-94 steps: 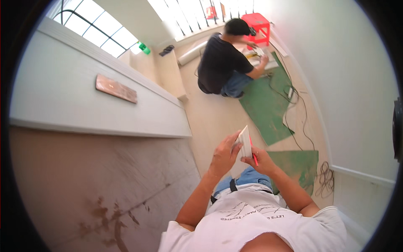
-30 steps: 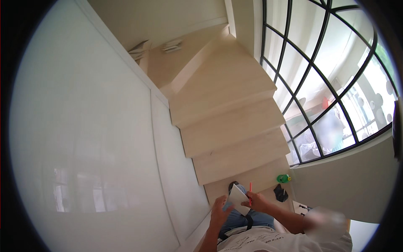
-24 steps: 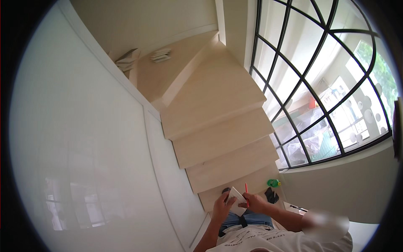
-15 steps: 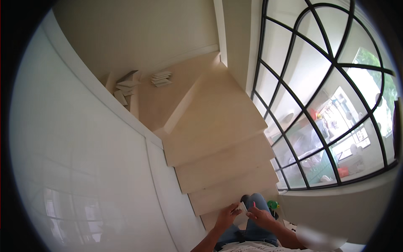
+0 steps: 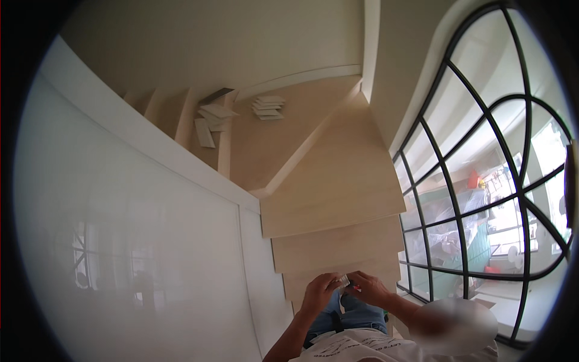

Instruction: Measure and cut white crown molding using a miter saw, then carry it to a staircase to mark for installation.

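Observation:
Both hands meet in front of my body, above the wooden steps (image 5: 338, 250). In my left hand (image 5: 321, 289), closed fingers grip a small whitish flat piece (image 5: 343, 281) by its edge. Close beside it, my right hand (image 5: 370, 289) is closed around a small red and dark object (image 5: 356, 288); its kind is too small to make out. The object's tip is near the flat piece, and whether they touch I cannot tell. My fingers cover part of both things.
Several white flat strips lie in a neat stack (image 5: 268, 107) on a higher step. Loose strips (image 5: 206, 131) and a darker piece (image 5: 217, 95) lie left of it. A glossy white panel (image 5: 151, 241) borders the stairs on the left, a black-framed window (image 5: 461, 211) on the right.
My view has swung, so the stairs and window sit further right. Both hands have come higher and nearer each other, still holding the flat piece and the red object.

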`<state>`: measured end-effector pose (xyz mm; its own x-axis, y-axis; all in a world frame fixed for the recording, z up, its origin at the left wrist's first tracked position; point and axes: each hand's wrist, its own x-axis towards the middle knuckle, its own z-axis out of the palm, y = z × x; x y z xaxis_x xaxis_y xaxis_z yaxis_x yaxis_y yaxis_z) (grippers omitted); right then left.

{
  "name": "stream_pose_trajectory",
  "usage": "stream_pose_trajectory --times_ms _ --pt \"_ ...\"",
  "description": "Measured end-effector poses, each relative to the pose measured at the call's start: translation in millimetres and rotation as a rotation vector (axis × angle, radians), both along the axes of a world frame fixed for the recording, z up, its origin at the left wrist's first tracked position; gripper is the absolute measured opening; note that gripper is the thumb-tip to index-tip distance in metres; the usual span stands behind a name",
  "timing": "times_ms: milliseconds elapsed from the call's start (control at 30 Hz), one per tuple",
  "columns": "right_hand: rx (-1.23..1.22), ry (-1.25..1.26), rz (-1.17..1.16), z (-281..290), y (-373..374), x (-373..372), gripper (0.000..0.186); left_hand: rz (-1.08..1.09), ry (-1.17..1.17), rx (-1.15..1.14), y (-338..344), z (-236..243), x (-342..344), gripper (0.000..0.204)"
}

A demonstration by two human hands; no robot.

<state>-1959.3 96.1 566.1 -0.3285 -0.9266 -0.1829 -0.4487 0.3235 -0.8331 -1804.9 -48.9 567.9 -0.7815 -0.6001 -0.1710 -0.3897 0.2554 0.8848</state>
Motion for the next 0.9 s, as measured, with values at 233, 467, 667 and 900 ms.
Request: stream_pose_trajectory --times_ms 233,467,667,900 --pt "-0.108 0.116 0.128 -10.0 -119.5 -38.6 0.026 0.088 0.076 -0.125 -89.5 22.6 -30.3 0.024" --pt "-0.072 0.161 -0.020 62.3 -215.8 -100.9 0.022 0.087 0.076 -0.061 -199.0 58.7 -85.6 0.073" --pt "0.078 0.153 -0.352 138.7 -270.7 -185.1 0.018 0.162 -0.105 0.156 -316.0 89.2 -145.4 0.078" --pt "0.162 0.310 -0.597 106.1 -338.4 -293.1 0.017 -0.038 -0.358 -0.171 -457.2 83.6 -220.6 0.068"
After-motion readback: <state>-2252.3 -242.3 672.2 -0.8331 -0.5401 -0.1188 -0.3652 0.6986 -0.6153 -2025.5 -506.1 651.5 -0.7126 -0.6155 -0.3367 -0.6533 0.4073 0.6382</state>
